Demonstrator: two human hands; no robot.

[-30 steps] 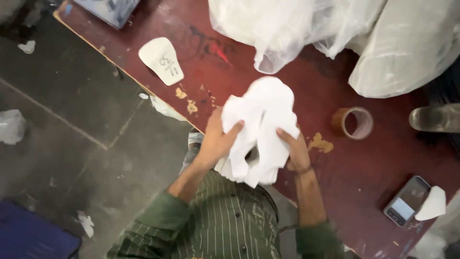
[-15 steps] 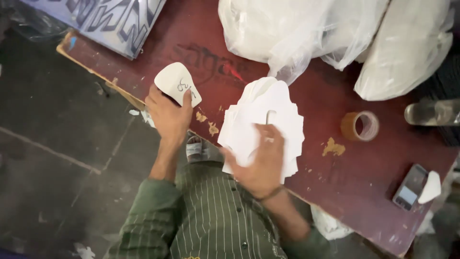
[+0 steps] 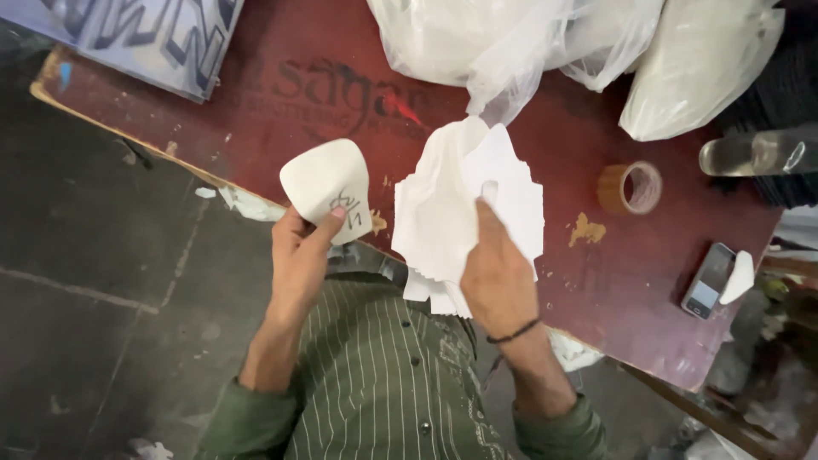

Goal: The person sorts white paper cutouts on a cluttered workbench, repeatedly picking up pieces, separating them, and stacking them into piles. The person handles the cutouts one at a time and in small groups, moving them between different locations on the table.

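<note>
Apart, hands raised — left hand (image 3: 300, 247) gripping white template (image 3: 326, 181), right hand (image 3: 496, 273) flat on paper stack (image 3: 469, 213).

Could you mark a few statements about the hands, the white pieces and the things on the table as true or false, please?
1. The left hand holds a white template with dark marks on it. True.
2. The right hand rests on a stack of white pieces. True.
3. The tape roll sits on the stack. False: it lies on the red table, to the right of the stack and apart from it.
4. The phone lies at the table's left corner. False: it lies near the right edge.
5. Clear plastic bags lie beyond the stack. True.
</note>
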